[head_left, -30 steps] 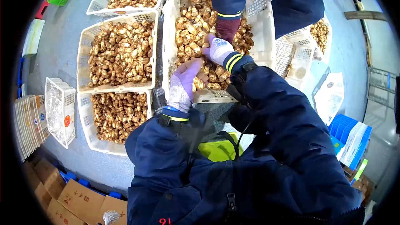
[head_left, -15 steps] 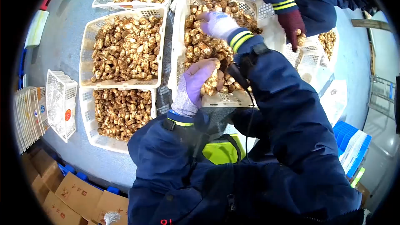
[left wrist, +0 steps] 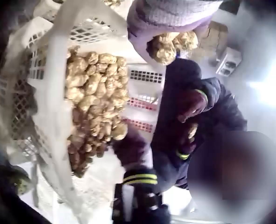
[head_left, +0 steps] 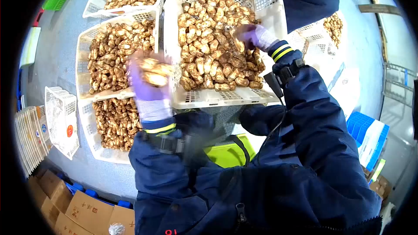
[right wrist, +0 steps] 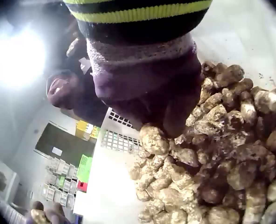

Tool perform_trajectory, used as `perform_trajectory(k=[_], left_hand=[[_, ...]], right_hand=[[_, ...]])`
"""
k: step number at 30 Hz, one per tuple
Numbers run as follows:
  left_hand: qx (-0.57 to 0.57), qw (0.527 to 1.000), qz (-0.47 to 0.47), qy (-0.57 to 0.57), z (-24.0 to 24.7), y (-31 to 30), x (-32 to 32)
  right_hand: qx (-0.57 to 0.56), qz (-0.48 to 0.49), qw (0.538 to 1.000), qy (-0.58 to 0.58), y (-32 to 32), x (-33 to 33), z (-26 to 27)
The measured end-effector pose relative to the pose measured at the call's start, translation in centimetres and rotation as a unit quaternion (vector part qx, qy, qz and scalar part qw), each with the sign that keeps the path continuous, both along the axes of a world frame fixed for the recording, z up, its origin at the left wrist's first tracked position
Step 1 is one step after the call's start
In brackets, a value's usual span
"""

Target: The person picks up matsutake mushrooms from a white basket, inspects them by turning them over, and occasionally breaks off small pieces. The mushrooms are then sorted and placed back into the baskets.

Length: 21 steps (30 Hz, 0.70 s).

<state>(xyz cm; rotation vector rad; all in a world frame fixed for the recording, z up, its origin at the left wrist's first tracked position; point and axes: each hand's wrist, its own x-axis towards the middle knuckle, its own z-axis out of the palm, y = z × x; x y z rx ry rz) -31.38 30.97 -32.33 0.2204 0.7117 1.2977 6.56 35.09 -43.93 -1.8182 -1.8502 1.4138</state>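
Observation:
Stubby brown-and-cream mushrooms [head_left: 209,48] fill a white slotted crate [head_left: 226,102] before me. My left hand [head_left: 143,89], in a purple-and-white glove, grips several mushrooms [head_left: 155,71] and is blurred, overlapping the right side of the middle left crate [head_left: 81,67]. Those same held mushrooms [left wrist: 168,46] bulge from the palm in the left wrist view. Over the right part of the front crate, my gloved right hand [head_left: 254,36] has its fingers curled down at a mushroom [right wrist: 153,139]. The glove hides part of that grip.
More mushroom crates [head_left: 163,0] [head_left: 104,156] stand at left, above and below the middle one. Across the front crate, another person's dark-gloved hand [left wrist: 192,106] shows. A lime-green object [head_left: 226,154] lies below, cardboard boxes [head_left: 89,206] at lower left, blue crates [head_left: 363,132] at right.
My left hand has swung left from the front crate, carrying mushrooms. My right hand has shifted to the crate's right side. The other person's hand, once inside the crate, has drawn back.

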Motion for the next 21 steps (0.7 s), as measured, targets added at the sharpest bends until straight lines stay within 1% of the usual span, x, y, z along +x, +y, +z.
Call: perform_trajectory(k=[1, 2, 3, 4, 5, 6, 7, 8, 9, 11, 12, 13, 14, 15, 16, 17, 18, 19, 20, 21], left_hand=[[-0.008, 0.994, 0.078, -0.074, 1.1, 0.6, -1.4], [-0.009, 0.990, 0.097, -0.106, 1.7, 1.0, -2.4], [-0.012, 0.983, 0.116, -0.139, 2.0, 1.2, -3.1], [-0.075, 0.954, 0.114, -0.267, 1.7, 1.2, -3.3], [-0.080, 0.969, 0.116, -0.202, 1.2, 1.1, -2.8], [-0.088, 0.980, 0.114, -0.135, 1.1, 0.8, -1.5], [-0.096, 0.987, 0.111, -0.067, 0.7, 0.8, -0.6], [-0.040, 0.997, 0.052, -0.048, -1.1, 0.7, -0.9], [-0.034, 0.999, 0.020, 0.014, 0.3, 0.4, 0.6], [-0.046, 0.994, -0.084, 0.050, 0.5, 0.2, 2.0], [-0.047, 0.989, -0.126, 0.068, 0.8, -0.1, 2.5], [-0.049, 0.981, -0.171, 0.083, 0.9, -0.6, 3.0], [-0.041, 0.967, -0.213, 0.133, 1.0, -1.2, 3.7], [-0.073, 0.964, -0.230, 0.111, -1.1, -1.7, 3.9], [-0.061, 0.961, -0.244, 0.119, -1.4, -2.2, 4.1], [-0.049, 0.957, -0.258, 0.126, -1.4, -2.8, 4.5], [-0.060, 0.961, -0.230, 0.142, -1.1, -3.5, 4.9], [-0.085, 0.963, -0.217, 0.134, -0.9, -3.6, 5.4], [-0.109, 0.965, -0.201, 0.127, -0.8, -3.5, 5.7], [-0.133, 0.966, -0.184, 0.122, -0.7, -3.4, 5.8]], right_hand=[[-0.013, 0.002, 0.992, -0.124, -0.6, -2.2, 3.5], [-0.039, 0.010, 0.969, -0.242, -1.2, -4.6, 7.5], [0.043, 0.054, 0.966, -0.250, -1.7, -4.7, 7.9], [0.070, 0.038, 0.967, -0.242, -1.5, -5.3, 8.1], [0.096, 0.021, 0.968, -0.232, -1.0, -6.1, 8.0], [0.189, 0.048, 0.961, -0.197, -0.9, -6.5, 5.9], [0.151, 0.059, 0.964, -0.210, -0.2, -8.1, 5.8], [0.139, 0.066, 0.964, -0.218, 0.3, -9.0, 4.8], [0.127, 0.076, 0.963, -0.225, 0.6, -9.9, 3.6], [0.107, 0.073, 0.930, -0.343, 1.3, -12.3, 2.8], [0.083, 0.066, 0.937, -0.333, 1.8, -12.4, 2.6], [0.057, 0.052, 0.961, -0.267, 2.2, -11.7, 2.9], [0.075, 0.014, 0.975, -0.209, 1.7, -10.5, 3.4], [0.093, -0.024, 0.984, -0.151, 1.3, -9.4, 4.1], [0.028, -0.074, 0.994, -0.072, 1.5, -8.7, 4.5], [-0.077, -0.078, 0.994, 0.029, 1.6, -7.8, 5.1], [-0.161, -0.081, 0.949, 0.257, 1.0, -7.3, 4.7], [-0.233, -0.078, 0.847, 0.471, 0.5, -8.0, 6.0], [-0.173, -0.052, 0.901, 0.395, -0.9, -8.7, 7.3], [-0.110, -0.024, 0.943, 0.314, -2.1, -10.7, 11.0]])
